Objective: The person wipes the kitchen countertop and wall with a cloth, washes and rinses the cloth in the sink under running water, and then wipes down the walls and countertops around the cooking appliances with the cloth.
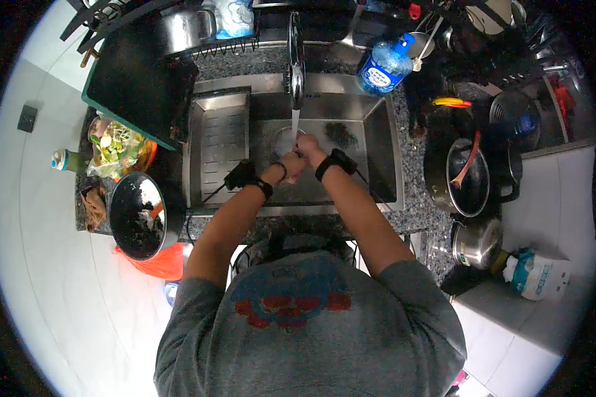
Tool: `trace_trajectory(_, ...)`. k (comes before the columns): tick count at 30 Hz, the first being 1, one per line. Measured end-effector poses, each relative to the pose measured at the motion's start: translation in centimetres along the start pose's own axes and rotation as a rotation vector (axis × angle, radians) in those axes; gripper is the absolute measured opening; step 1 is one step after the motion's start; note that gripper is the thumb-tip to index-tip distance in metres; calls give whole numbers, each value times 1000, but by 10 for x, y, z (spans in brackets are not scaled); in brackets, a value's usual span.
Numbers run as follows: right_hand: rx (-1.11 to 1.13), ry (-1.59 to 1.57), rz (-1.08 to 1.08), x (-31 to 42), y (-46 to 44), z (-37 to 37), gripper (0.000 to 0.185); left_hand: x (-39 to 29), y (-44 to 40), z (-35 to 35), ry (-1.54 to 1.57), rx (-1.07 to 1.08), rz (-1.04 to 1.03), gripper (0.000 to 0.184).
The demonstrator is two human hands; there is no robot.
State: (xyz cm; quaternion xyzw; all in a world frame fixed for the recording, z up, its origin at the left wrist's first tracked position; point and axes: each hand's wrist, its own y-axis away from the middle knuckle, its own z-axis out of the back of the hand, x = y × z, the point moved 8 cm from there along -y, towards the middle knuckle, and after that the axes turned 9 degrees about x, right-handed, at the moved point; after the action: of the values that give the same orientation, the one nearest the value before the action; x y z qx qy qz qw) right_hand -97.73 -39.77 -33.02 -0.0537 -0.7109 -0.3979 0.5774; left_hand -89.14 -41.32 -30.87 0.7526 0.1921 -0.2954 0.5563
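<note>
My left hand (290,167) and my right hand (307,145) are close together over the sink (265,210), under the running tap (297,83). The fingers of both look closed, and what they hold, if anything, is hidden between them. Just beyond my hands, a round, shiny bowl-like thing (279,140) sits where the water falls, partly covered by my right hand. A dark, rough patch (340,134) lies on the sink floor to the right; its kind is unclear.
A blue soap bottle (381,70) stands behind the sink's right corner. On the right are a pot (453,188) with a wooden spoon (469,159) and a steel pot (478,243). To the left are a dark pot (173,218), a bag of vegetables (118,147) and a green-edged board (136,99).
</note>
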Motion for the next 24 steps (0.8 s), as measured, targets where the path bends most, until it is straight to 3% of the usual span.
trace_trajectory(2, -166, 392, 68, 8, -10, 1, 32, 9, -67, 35, -979, -495, -228, 24)
trace_trajectory(3, -235, 559, 100, 16, -10, -1, 32, 4, -60, 31, -982, -497, -227, 24)
trace_trajectory(5, -265, 745, 185, 44, 7, -7, 33, -4, -16, 37, -787, -645, -16, 27)
trace_trajectory(7, -167, 746, 280, 80, 33, -17, 33, -22, 29, 39, -794, -717, 39, 32)
trace_trajectory(9, -29, 622, 262, 65, 23, -20, 33, -30, 49, 41, -865, -736, 32, 34)
trace_trajectory(10, 160, 40, 95, 22, -9, -19, 33, -23, 46, 43, -641, -626, 29, 33)
trace_trajectory(11, 263, -256, 24, 12, -13, -26, 33, -19, 42, 44, -421, -514, 25, 33)
trace_trajectory(14, 430, -862, -172, 28, 19, -50, 35, -12, 35, 31, 232, -164, 14, 35)
trace_trajectory(15, 426, -868, -174, 43, 42, -57, 35, -12, 43, 28, 230, -160, 20, 35)
trace_trajectory(17, 416, -1115, 101, 87, 76, -58, 53, -33, 55, -12, 1310, 357, -175, 23)
trace_trajectory(18, 411, -1119, 101, 72, 69, -56, 53, -33, 53, -16, 1309, 358, -169, 23)
trace_trajectory(20, 208, -1141, 107, 18, 39, -35, 56, -53, 53, -25, 1872, 591, -258, 19)
trace_trajectory(24, 289, -1214, 34, 3, 32, -31, 51, -53, 49, -22, 1808, 434, -327, 13)
